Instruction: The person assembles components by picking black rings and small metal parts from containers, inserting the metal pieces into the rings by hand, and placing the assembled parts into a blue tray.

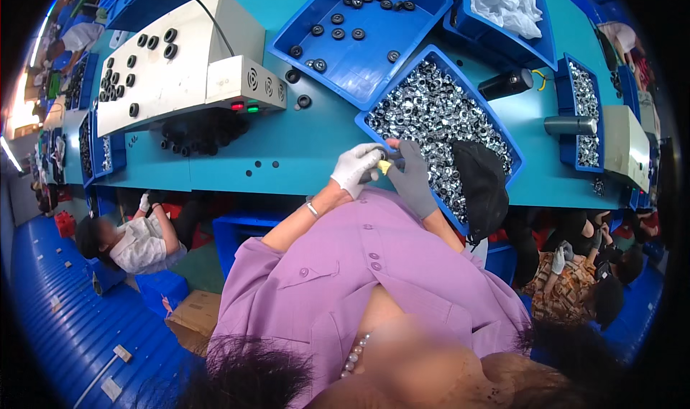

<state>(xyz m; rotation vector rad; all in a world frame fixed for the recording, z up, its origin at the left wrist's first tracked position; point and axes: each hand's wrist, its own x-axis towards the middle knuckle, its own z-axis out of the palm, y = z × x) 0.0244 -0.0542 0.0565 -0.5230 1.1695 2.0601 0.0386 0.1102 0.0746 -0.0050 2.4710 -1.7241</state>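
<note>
At the table's near edge, in front of my chest, my two gloved hands come together. My left hand [353,170], in a white glove, is closed with its fingertips pinched on a small dark round part [379,151], largely hidden by the fingers. My right hand [412,177], in a grey glove with a bare fingertip showing, has its fingers bent against the same part. A small yellow patch [384,167] shows between the hands; whether it is glove or something held, I cannot tell. Just beyond my right hand sits a blue bin [514,147] full of shiny metal pieces.
A black cap-like cloth [480,186] lies over the bin's near right corner. Behind stands a blue tray [323,22] with scattered black rings. To the left is a cream machine box [237,78] with black rings on top. A dark cylinder [506,84] lies right. Co-workers sit at both sides.
</note>
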